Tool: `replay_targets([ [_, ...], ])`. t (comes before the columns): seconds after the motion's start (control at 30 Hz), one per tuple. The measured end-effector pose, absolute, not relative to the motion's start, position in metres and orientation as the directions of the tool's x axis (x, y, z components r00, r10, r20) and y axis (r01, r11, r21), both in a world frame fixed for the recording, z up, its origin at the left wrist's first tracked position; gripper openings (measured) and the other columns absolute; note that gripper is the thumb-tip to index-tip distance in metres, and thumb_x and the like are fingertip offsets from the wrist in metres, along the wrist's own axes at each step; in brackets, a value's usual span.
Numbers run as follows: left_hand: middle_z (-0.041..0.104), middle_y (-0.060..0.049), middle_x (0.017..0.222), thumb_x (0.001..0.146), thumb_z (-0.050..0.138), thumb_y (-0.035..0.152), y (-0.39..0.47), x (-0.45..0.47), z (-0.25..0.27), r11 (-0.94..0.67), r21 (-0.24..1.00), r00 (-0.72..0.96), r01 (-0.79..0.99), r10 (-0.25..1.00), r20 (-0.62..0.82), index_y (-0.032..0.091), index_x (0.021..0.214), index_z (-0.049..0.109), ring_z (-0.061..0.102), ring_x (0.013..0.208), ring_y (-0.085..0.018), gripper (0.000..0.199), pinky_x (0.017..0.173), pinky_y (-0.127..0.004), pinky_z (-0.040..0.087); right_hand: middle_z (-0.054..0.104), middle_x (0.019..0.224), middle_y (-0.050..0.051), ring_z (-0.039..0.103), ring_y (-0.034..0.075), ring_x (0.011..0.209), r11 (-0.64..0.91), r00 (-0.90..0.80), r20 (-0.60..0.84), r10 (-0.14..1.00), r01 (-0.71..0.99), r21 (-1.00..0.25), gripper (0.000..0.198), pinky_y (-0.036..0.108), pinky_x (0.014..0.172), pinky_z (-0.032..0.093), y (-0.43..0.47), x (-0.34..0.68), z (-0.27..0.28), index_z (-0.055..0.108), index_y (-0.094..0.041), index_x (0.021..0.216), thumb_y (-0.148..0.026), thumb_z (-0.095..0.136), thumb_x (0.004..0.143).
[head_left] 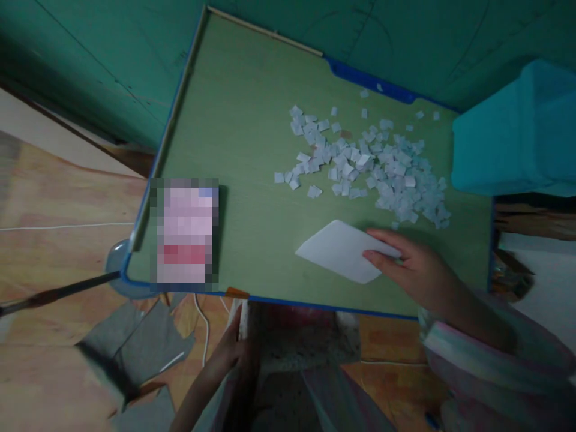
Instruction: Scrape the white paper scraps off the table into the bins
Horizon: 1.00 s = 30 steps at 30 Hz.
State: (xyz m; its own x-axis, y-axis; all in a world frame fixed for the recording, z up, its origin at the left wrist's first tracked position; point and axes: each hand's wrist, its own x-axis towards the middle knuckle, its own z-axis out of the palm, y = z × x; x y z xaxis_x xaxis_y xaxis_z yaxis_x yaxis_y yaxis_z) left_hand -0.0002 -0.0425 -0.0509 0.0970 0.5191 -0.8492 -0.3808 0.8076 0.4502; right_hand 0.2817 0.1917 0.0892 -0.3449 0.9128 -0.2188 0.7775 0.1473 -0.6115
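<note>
Risks, biggest first: loose right sleeve (481,348) could brush the surface (243,108) and drag things off; white paper piece (335,252), over the near right part of the surface, is gripped at 1 end only, so it could slip or its free corner could catch; paper squares (400,174) are light and loose, so a bump or draft might scatter them. Room: green wall (270,18) behind, wood-patterned floor (40,366) with grey sheets (130,336) at lower left. Surface green, blue-edged; teal bin (495,132) at its right end, pixelated item (186,234) near its left end. Right hand (411,264) pinches the white paper piece between thumb and fingers. Left hand (238,348) sits low, past the near edge; fingers unclear, can't tell its state.
</note>
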Motion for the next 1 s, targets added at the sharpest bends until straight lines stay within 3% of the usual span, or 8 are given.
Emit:
replay_targets([
  [0.1, 0.066, 0.000, 0.123, 0.054, 0.062, 0.017, -0.031, 0.010, -0.028, 0.766, 0.407, 0.138, -0.497, 0.533, -0.835, 0.027, 0.138, 0.039, 0.051, 0.121, -0.033, 0.088, 0.101, -0.040, 0.040, 0.073, 0.080, 0.000, 0.065, 0.013, 0.053, 0.125, -0.405, -0.294, 0.866, 0.743, -0.658, 0.027, 0.022, 0.043, 0.053, 0.181, 0.268, 0.084, 0.066, -0.023, 0.108, -0.027, 0.056, 0.083],
  [0.23, 0.066, 0.000, 0.122, 0.055, 0.057, 0.014, -0.026, 0.014, -0.013, 0.698, 0.387, 0.091, -0.603, 0.542, -0.836, 0.028, 0.135, 0.042, 0.054, 0.118, -0.029, 0.083, 0.099, -0.037, 0.041, 0.073, 0.082, 0.000, 0.065, 0.012, 0.055, 0.119, -0.465, -0.339, 0.818, 0.713, -0.691, 0.026, 0.020, 0.046, 0.053, 0.169, 0.258, 0.086, 0.066, -0.023, 0.107, -0.026, 0.055, 0.085],
  [0.53, 0.069, -0.002, 0.116, 0.053, 0.065, 0.019, -0.031, 0.004, -0.015, 0.732, 0.441, 0.043, -0.520, 0.538, -0.842, 0.027, 0.137, 0.042, 0.060, 0.106, -0.028, 0.087, 0.077, -0.031, 0.050, 0.073, 0.091, 0.001, 0.069, 0.014, 0.068, 0.277, -0.576, -0.288, 0.765, 0.698, -0.661, 0.026, 0.024, 0.059, 0.056, 0.168, 0.249, 0.093, 0.067, -0.025, 0.108, -0.023, 0.053, 0.086],
  [0.67, 0.068, -0.001, 0.118, 0.053, 0.066, 0.017, -0.027, 0.006, -0.015, 0.719, 0.451, 0.065, -0.529, 0.564, -0.823, 0.029, 0.136, 0.043, 0.061, 0.106, -0.026, 0.087, 0.086, -0.032, 0.048, 0.073, 0.089, 0.002, 0.068, 0.013, 0.075, 0.388, -0.658, -0.204, 0.725, 0.635, -0.668, 0.023, 0.025, 0.067, 0.056, 0.162, 0.248, 0.100, 0.066, -0.023, 0.102, -0.016, 0.050, 0.086],
  [0.8, 0.067, -0.003, 0.118, 0.050, 0.066, 0.016, -0.024, 0.006, -0.017, 0.706, 0.407, 0.112, -0.580, 0.564, -0.818, 0.028, 0.136, 0.044, 0.052, 0.119, -0.029, 0.089, 0.101, -0.039, 0.039, 0.068, 0.077, 0.001, 0.064, 0.012, 0.071, 0.496, -0.715, -0.117, 0.689, 0.584, -0.642, 0.022, 0.023, 0.065, 0.054, 0.144, 0.243, 0.119, 0.064, -0.020, 0.094, -0.011, 0.046, 0.087],
  [1.0, 0.067, -0.004, 0.117, 0.052, 0.059, 0.015, -0.013, 0.008, -0.013, 0.726, 0.398, 0.092, -0.561, 0.532, -0.841, 0.026, 0.136, 0.043, 0.052, 0.119, -0.031, 0.086, 0.100, -0.042, 0.040, 0.068, 0.082, 0.002, 0.063, 0.012, 0.074, 0.480, -0.695, -0.099, 0.712, 0.585, -0.654, 0.023, 0.023, 0.066, 0.053, 0.129, 0.251, 0.128, 0.061, -0.021, 0.099, -0.011, 0.043, 0.089],
])
